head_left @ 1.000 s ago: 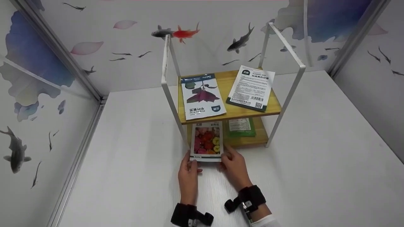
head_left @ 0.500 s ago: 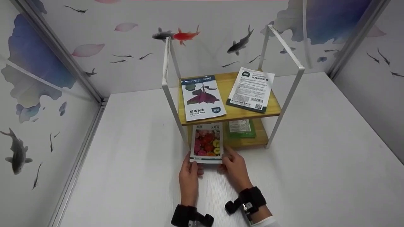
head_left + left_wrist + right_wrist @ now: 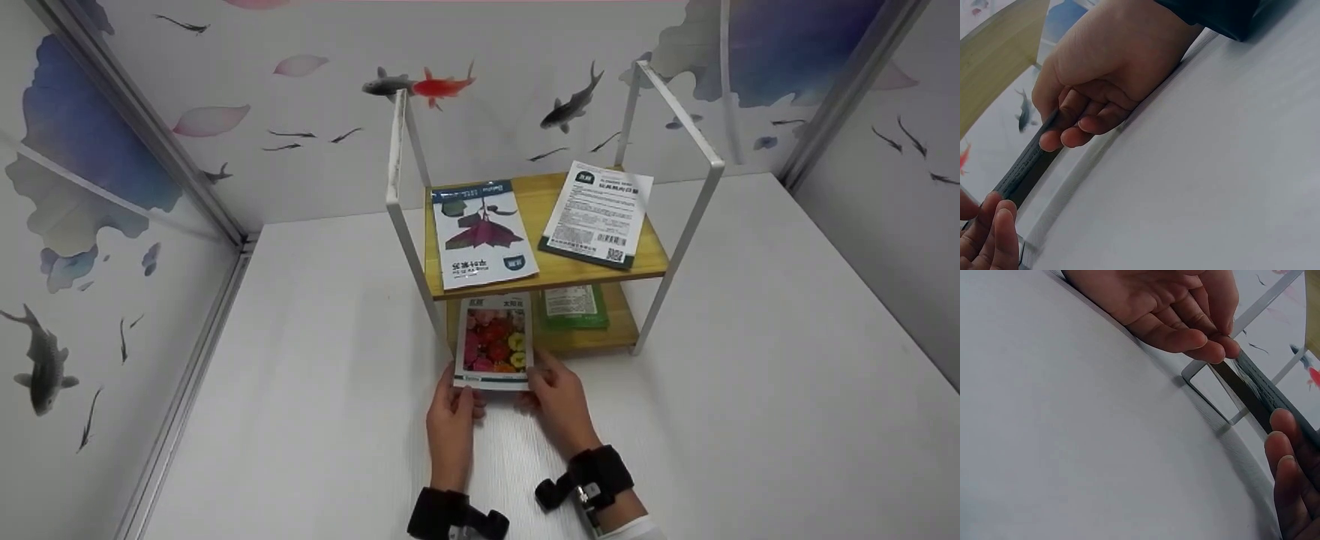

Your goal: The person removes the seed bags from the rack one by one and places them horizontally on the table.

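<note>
Nearest: black wrist straps [image 3: 439, 514], one per arm, each carrying a small camera; white sleeve [image 3: 634, 528] at the right forearm. Both forearms reach forward over the white table [image 3: 300, 390], the right one angled inward, the left nearly straight.

Left hand [image 3: 451, 427]: at the near left corner of the flower packet [image 3: 495, 341], index along the left edge, thumb at the near edge. Right hand [image 3: 561, 401]: thumb and index on the right edge near the front corner. Both pinch the packet, thumb-to-finger gap about its thickness. Wrist views show the remaining fingers loosely curled below it, close together.

Packet is face up, near end projecting past the front of the lower shelf [image 3: 624, 326], far end running in under the upper shelf [image 3: 536, 206]. Can't tell whether it touches the lower shelf. Green packet [image 3: 574, 311] lies on that shelf to its right, gap between them.

Upper shelf: purple-leaf packet [image 3: 484, 232] on the left, text-side packet [image 3: 598, 214] tilted on the right, apart. White rack frame [image 3: 679, 221] on both sides. Fish-print wall [image 3: 315, 172] behind.
</note>
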The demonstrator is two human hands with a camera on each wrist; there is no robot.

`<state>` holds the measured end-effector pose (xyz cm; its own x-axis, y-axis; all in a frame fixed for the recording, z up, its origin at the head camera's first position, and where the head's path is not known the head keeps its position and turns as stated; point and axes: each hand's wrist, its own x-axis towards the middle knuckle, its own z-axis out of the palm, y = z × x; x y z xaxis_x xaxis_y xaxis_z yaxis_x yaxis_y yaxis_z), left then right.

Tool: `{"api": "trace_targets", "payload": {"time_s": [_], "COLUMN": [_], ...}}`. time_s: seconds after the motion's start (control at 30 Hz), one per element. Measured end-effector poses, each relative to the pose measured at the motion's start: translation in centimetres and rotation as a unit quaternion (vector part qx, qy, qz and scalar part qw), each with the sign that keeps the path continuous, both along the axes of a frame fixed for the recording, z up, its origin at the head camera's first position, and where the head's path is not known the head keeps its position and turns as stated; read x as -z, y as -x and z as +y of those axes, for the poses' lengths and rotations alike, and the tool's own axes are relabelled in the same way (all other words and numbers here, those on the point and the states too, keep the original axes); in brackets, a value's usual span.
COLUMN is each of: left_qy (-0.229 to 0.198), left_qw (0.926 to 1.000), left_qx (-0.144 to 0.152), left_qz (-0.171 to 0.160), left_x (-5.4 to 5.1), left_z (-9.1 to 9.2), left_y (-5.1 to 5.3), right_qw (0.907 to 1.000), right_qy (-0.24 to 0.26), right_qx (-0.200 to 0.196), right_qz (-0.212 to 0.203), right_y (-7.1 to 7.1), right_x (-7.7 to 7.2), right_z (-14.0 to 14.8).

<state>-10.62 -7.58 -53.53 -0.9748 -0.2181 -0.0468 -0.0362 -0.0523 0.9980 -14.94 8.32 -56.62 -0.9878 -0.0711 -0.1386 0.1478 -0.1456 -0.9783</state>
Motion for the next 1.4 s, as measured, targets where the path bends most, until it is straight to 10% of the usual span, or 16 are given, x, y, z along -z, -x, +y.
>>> {"api": "trace_targets", "payload": {"time_s": [0.3,0.7,1.4], "left_qy": [0.013,0.052,0.107], "left_qw": [0.9997,0.9985,0.9939], "left_qx": [-0.018,-0.016,-0.026], "left_qz": [0.008,0.000,-0.006], "left_x": [2.5,1.9,2.5], "left_z": [0.0,0.1,-0.1], "left_y": [0.7,0.9,0.4], "right_qw": [0.9990,0.9826,0.9845], "right_qy": [-0.040,-0.172,-0.107], "right_qx": [0.016,-0.020,-0.138], "right_qz": [0.008,0.065,0.011], "right_y": [0.2,-0.7,-1.6], "right_x": [0.2,-0.2,-1.8], "right_z": [-0.1,1.5,2.3]}}
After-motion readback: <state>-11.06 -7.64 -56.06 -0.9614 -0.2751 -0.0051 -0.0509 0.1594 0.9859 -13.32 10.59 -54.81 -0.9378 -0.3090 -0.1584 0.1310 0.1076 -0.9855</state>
